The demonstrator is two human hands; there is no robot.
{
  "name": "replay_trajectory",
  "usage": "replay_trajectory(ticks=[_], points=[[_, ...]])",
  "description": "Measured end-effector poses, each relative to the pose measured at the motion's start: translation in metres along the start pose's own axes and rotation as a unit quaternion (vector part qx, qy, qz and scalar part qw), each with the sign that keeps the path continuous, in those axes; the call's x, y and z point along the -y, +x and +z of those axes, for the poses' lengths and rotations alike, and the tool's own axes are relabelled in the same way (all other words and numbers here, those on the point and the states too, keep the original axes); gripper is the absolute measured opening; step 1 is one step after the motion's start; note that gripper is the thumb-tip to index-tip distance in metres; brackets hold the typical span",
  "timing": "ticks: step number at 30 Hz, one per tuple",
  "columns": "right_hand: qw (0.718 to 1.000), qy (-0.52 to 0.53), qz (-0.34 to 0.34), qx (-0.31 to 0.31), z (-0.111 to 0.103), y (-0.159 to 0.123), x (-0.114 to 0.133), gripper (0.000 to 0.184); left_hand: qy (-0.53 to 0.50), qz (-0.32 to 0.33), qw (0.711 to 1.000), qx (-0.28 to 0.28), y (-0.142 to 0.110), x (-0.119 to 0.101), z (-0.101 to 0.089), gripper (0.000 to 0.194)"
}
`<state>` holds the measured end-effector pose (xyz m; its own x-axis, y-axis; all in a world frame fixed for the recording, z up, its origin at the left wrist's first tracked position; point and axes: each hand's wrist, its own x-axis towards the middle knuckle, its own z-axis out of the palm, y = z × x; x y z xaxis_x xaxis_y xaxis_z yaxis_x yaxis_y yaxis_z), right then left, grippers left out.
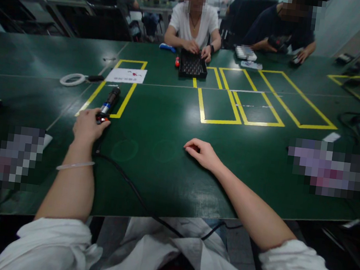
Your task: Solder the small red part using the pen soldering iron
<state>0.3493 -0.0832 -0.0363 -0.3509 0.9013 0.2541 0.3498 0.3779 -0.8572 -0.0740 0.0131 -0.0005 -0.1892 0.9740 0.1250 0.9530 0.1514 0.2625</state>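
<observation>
My left hand [87,124] is wrapped around the lower end of a black cylindrical tool [108,102] with a silver and blue band. Some orange-red shows on it by my fingers, and its black upper end points away from me, inside a yellow tape outline [127,100]. My palm hides the rest of the tool. A black cord [131,184] runs from near my left wrist towards my lap; where it joins is unclear. My right hand [202,152] rests on the green table [161,176], holding nothing, with its fingers loosely curled and a gap at the thumb.
A printed sheet [127,75] lies beyond the tool, with a white ring-shaped cable [72,79] to its left. Across the table a person works at a black tray of small parts [193,65]. More yellow outlines [220,123] mark the right side. Black cables [353,117] lie far right.
</observation>
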Motion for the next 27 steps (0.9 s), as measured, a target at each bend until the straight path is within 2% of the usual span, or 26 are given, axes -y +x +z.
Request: replay_trajectory(ticks=[3, 8, 11, 13, 15, 17, 18, 20, 22, 24, 27], points=[[1.000, 0.001, 0.002, 0.002, -0.001, 0.000, 0.000, 0.014, 0.038, -0.040, 0.998, -0.037, -0.009, -0.011, -0.002, 0.058], [1.000, 0.007, 0.002, 0.005, -0.001, -0.001, 0.000, 0.015, 0.047, -0.041, 0.997, -0.036, -0.014, -0.023, -0.004, 0.034], [1.000, 0.013, 0.007, 0.003, -0.002, -0.001, 0.000, 0.015, 0.042, -0.063, 0.996, -0.044, -0.015, -0.025, -0.004, 0.031], [1.000, 0.016, 0.008, 0.003, -0.002, 0.000, 0.000, 0.016, 0.039, -0.072, 0.994, -0.070, -0.015, -0.027, -0.004, 0.032], [1.000, 0.018, 0.009, 0.006, -0.002, 0.000, 0.000, 0.016, 0.027, -0.052, 0.992, -0.112, -0.016, -0.032, -0.002, 0.033], [1.000, 0.022, 0.012, 0.009, -0.002, 0.001, 0.000, 0.017, -0.022, -0.004, 0.991, -0.133, -0.019, -0.044, 0.000, 0.034], [0.999, 0.027, 0.014, 0.009, -0.002, 0.001, -0.001, 0.017, -0.070, 0.021, 0.990, -0.120, -0.021, -0.053, 0.001, 0.034], [0.999, 0.048, 0.021, 0.009, -0.002, 0.001, -0.002, 0.017, -0.200, 0.067, 0.977, -0.044, -0.030, -0.079, 0.006, 0.035], [0.996, 0.082, 0.032, 0.008, -0.001, 0.002, -0.004, 0.018, -0.320, 0.100, 0.940, 0.062, -0.046, -0.112, 0.011, 0.038], [0.991, 0.128, 0.046, 0.008, 0.000, 0.002, -0.005, 0.022, -0.386, 0.141, 0.897, 0.162, -0.066, -0.145, 0.016, 0.043], [0.977, 0.205, 0.064, 0.011, 0.000, 0.002, -0.005, 0.034, -0.450, 0.158, 0.839, 0.261, -0.096, -0.184, 0.024, 0.045]])
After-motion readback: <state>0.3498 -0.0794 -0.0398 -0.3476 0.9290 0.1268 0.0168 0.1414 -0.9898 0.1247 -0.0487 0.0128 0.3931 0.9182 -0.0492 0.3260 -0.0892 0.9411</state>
